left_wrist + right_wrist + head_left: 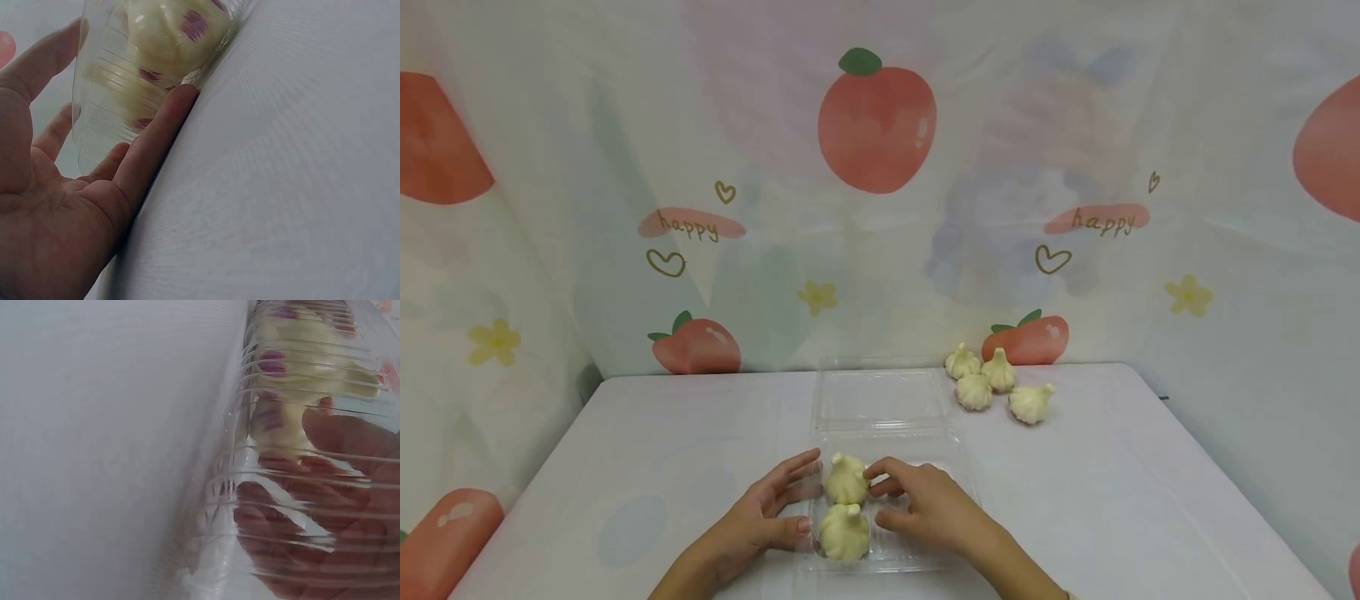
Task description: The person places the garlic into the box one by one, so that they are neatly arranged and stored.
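Note:
A clear plastic clamshell box [917,562] lies with its lid [880,396] folded back. Two pale garlic bulbs sit along its left side: an upper bulb [846,479] and a lower bulb [844,533]. My left hand [752,517] rests with fingers extended along the box's left wall; purple-marked garlic [175,37] shows through the plastic in the left wrist view. Inside the box is my right hand [928,504], fingers loosely bent, a fingertip at the upper bulb's right side. Through the ribbed wall in the right wrist view, that hand [325,512] appears below the garlic [294,356].
Several more garlic bulbs [973,392] are grouped at the back of the white table [1112,483], right of the lid. One bulb [1032,403] lies slightly apart. Behind the table hangs a printed cloth [880,267] with fruit and hearts.

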The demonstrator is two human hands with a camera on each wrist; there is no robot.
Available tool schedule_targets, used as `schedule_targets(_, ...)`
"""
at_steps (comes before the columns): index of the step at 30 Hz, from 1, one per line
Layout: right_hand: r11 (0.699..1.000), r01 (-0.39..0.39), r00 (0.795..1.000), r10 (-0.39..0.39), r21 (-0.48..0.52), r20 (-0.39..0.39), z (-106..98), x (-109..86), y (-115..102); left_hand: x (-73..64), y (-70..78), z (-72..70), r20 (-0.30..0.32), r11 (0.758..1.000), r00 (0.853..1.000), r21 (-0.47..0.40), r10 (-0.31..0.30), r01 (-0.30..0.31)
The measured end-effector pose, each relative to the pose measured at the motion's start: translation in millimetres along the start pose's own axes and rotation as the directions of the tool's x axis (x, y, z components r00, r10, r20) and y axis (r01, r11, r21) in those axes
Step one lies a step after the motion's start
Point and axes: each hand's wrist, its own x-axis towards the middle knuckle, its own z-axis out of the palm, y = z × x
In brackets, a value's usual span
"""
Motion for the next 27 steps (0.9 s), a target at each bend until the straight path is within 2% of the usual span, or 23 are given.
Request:
schedule_targets(7,0.999,-0.030,0.999,0.029,-0.027,-0.022,-11,-4.0,-4,0.7,-0.3,0.2,0.002,1.000,1.000,-0.015,-0.010,0.010)
schedule_targets(13,0.999,-0.034,0.995,0.031,-0.038,-0.098,-22,-8.3,-5,0.2,-0.6,0.6,-0.008,1.000,1.000,-0.011,-0.011,0.011)
schedule_targets(27,0.999,-0.035,0.962,0.027,-0.026,-0.271,-59,-17.7,-1,0.9,-0.4,0.0,-0.005,1.000,1.000,0.008,-0.002,0.002)
